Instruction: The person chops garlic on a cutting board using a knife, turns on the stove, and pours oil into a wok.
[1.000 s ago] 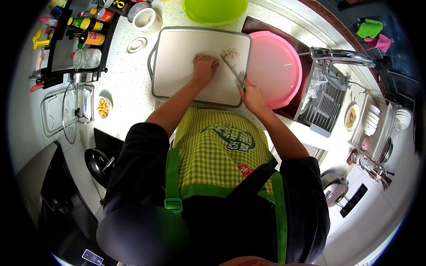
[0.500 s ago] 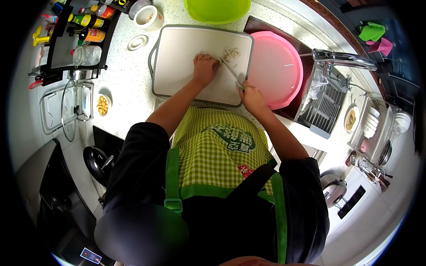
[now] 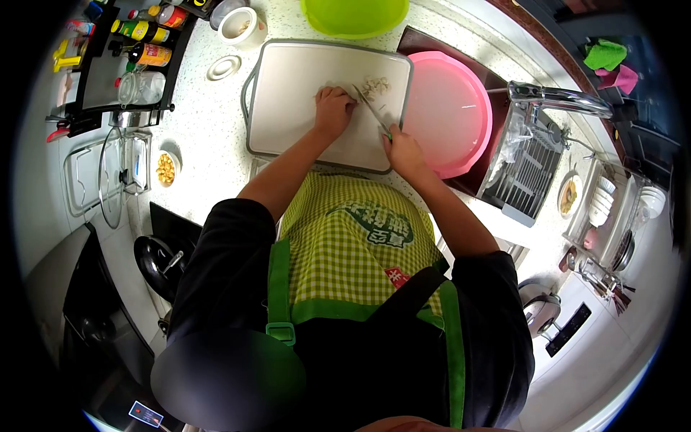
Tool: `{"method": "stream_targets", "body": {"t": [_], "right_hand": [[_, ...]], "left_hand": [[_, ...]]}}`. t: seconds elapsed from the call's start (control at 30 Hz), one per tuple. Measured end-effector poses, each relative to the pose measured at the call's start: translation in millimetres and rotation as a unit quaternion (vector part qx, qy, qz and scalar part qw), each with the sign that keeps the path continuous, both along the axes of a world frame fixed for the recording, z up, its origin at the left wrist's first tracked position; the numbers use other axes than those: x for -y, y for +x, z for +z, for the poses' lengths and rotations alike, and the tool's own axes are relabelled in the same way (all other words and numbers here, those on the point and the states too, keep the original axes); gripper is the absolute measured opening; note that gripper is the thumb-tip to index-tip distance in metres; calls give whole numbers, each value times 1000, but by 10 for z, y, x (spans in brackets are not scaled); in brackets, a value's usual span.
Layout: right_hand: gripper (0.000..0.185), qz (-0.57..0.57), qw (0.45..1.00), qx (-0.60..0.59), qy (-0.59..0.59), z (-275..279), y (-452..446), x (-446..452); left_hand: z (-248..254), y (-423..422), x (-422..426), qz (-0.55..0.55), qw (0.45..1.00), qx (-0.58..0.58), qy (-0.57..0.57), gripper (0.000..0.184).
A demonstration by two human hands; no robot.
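My right hand [image 3: 404, 153] is wrapped round the green handle of a kitchen knife [image 3: 372, 111]. Its blade slants up and left over a white cutting board [image 3: 288, 86] with a grey rim. Left of the blade, my left hand [image 3: 335, 112] presses down on the board with its fingers curled together. Whatever lies under those fingers is hidden. A small heap of pale chopped pieces [image 3: 376, 88] sits on the board just beyond the blade.
A pink basin [image 3: 450, 115] stands right of the board, a green basin [image 3: 354, 18] behind it. To the left are a white tub [image 3: 242, 29], its lid [image 3: 224, 68] and a bowl of yellowish pieces [image 3: 166, 170]. A faucet [image 3: 558, 97] and dish rack [image 3: 524, 173] are at right.
The right hand and the knife have shifted slightly up and left on the board. The left hand stays almost in place, and the heap looks much the same.
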State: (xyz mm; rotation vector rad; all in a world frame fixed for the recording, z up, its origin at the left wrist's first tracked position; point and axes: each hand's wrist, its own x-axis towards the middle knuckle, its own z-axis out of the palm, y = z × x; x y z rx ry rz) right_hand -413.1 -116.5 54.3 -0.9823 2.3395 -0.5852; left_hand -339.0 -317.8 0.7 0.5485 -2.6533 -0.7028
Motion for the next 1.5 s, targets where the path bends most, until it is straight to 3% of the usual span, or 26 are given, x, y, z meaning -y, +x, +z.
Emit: {"method": "stream_targets", "body": {"t": [0.37, 0.7, 1.2, 1.3, 1.37, 1.5], "right_hand": [[25, 4, 999, -4, 54, 58, 42, -48], [25, -1, 1000, -25, 3, -57, 19, 45], [28, 18, 997, 16, 74, -5, 57, 44], [26, 11, 999, -6, 44, -107, 56, 63], [25, -15, 999, -6, -43, -164, 48, 7], [23, -65, 994, 18, -81, 66, 73, -88]], "left_hand": [[-28, 2, 0, 0, 1000, -6, 3, 8], [-23, 20, -9, -6, 1000, 7, -3, 6], [-41, 18, -14, -10, 1000, -2, -12, 6], [-32, 7, -36, -1, 1000, 6, -11, 7], [-44, 4, -32, 4, 1000, 19, -9, 11], [21, -86, -91, -5, 999, -13, 46, 23]]}}
